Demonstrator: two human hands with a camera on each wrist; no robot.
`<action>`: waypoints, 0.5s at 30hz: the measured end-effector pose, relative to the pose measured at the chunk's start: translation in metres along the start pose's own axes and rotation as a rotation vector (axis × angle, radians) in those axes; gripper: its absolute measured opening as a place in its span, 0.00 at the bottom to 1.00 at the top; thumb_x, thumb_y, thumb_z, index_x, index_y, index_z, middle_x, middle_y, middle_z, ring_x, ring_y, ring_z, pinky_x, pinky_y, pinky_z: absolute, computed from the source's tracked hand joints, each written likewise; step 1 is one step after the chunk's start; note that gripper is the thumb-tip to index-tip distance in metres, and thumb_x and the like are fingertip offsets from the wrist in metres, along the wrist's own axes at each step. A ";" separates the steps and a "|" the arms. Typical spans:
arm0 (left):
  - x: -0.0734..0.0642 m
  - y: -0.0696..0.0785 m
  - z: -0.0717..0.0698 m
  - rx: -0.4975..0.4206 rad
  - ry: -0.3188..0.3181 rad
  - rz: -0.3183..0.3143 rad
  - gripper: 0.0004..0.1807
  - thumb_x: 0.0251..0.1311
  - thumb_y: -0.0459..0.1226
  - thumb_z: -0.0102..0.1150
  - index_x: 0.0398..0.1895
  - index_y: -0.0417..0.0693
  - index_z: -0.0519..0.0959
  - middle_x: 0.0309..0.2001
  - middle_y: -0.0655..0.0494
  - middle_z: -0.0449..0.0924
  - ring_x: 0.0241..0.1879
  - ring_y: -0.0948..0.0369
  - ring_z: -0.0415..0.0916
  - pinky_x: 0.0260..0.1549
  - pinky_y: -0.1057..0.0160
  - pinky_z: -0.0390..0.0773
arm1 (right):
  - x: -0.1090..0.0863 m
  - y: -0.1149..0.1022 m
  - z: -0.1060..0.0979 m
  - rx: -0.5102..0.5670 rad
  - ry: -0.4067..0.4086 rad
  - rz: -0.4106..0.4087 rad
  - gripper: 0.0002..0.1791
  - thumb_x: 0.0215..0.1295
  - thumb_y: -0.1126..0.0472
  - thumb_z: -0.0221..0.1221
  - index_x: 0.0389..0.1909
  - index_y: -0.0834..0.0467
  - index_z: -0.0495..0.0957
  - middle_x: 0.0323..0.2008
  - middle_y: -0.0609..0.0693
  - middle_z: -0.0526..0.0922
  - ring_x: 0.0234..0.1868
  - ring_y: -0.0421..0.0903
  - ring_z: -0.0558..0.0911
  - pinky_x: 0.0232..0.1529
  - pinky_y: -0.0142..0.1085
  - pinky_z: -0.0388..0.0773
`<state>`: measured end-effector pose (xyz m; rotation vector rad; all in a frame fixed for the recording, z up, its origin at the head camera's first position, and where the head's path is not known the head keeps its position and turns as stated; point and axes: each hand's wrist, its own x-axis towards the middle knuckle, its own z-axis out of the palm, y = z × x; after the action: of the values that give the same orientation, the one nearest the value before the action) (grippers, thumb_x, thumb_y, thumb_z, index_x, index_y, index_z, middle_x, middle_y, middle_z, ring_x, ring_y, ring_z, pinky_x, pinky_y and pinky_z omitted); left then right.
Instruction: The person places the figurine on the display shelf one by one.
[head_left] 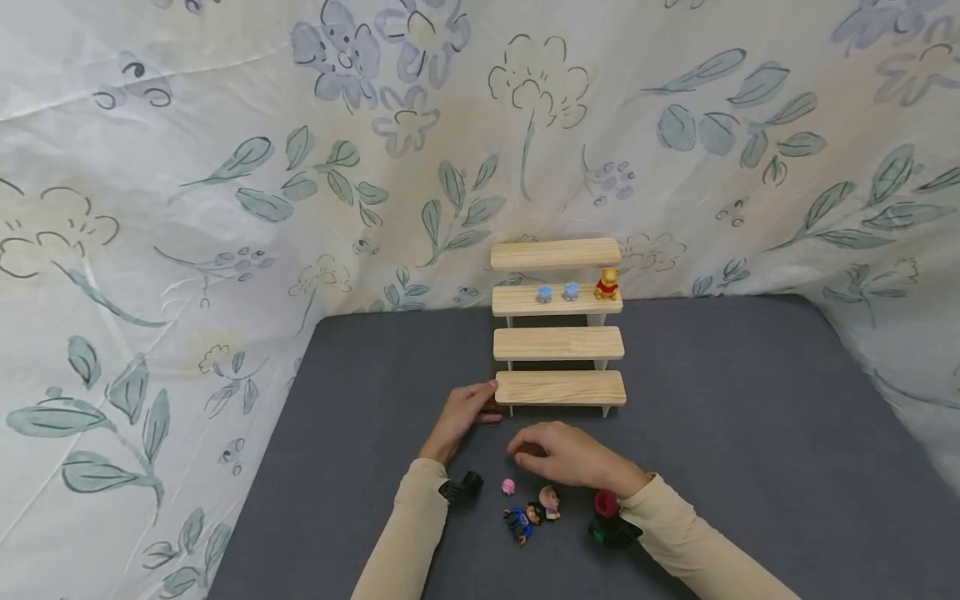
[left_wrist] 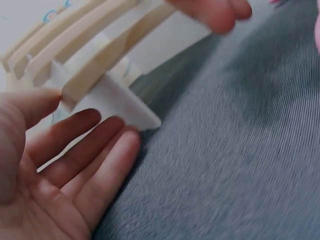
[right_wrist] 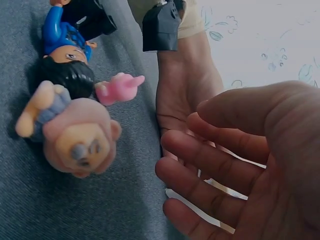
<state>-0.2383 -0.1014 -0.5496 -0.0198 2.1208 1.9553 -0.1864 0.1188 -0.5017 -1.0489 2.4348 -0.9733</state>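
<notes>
A wooden four-tier display shelf (head_left: pixel 559 387) with white supports stands on the dark cloth. My left hand (head_left: pixel 467 414) is at the left end of its lowest board; in the left wrist view the thumb touches the board's corner and the nearly straight fingers lie against the white support (left_wrist: pixel 127 102). With nothing in it, my right hand (head_left: pixel 562 454) hovers in front of the shelf, fingers loosely bent. Near it lie a pink toy piece (right_wrist: pixel 120 89), a black-haired toy figure (right_wrist: pixel 65 30) in blue and a toy figure (right_wrist: pixel 80 135) with a round pinkish head.
A yellow bear figure (head_left: pixel 607 285) in a red shirt and two small light-blue toy pieces, one on the left (head_left: pixel 544 293), stand on the second board from the top. Beside the right wrist is a round red thing (head_left: pixel 606 502). Flowered fabric (head_left: pixel 450 208) hangs behind.
</notes>
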 end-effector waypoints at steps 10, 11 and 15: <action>-0.004 -0.003 0.009 -0.044 0.111 0.055 0.25 0.72 0.49 0.59 0.54 0.35 0.84 0.56 0.40 0.84 0.50 0.59 0.86 0.51 0.61 0.87 | -0.001 0.007 0.006 0.051 -0.002 0.029 0.13 0.77 0.52 0.56 0.52 0.52 0.85 0.46 0.44 0.88 0.46 0.35 0.84 0.47 0.36 0.84; -0.003 -0.003 0.008 -0.042 0.108 0.052 0.25 0.72 0.50 0.58 0.54 0.36 0.84 0.57 0.40 0.84 0.50 0.59 0.86 0.51 0.61 0.87 | -0.001 0.007 0.007 0.051 -0.002 0.030 0.13 0.77 0.52 0.56 0.52 0.52 0.85 0.46 0.44 0.88 0.45 0.35 0.84 0.47 0.36 0.83; -0.001 -0.005 0.006 -0.032 0.077 0.035 0.27 0.71 0.52 0.59 0.55 0.38 0.84 0.57 0.41 0.84 0.49 0.59 0.86 0.50 0.61 0.87 | 0.000 0.007 0.009 0.036 0.003 0.033 0.13 0.76 0.53 0.57 0.51 0.52 0.85 0.45 0.43 0.88 0.45 0.35 0.84 0.45 0.33 0.83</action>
<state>-0.2355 -0.0965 -0.5543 -0.0649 2.1512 2.0393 -0.1856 0.1179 -0.5136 -0.9930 2.4193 -1.0048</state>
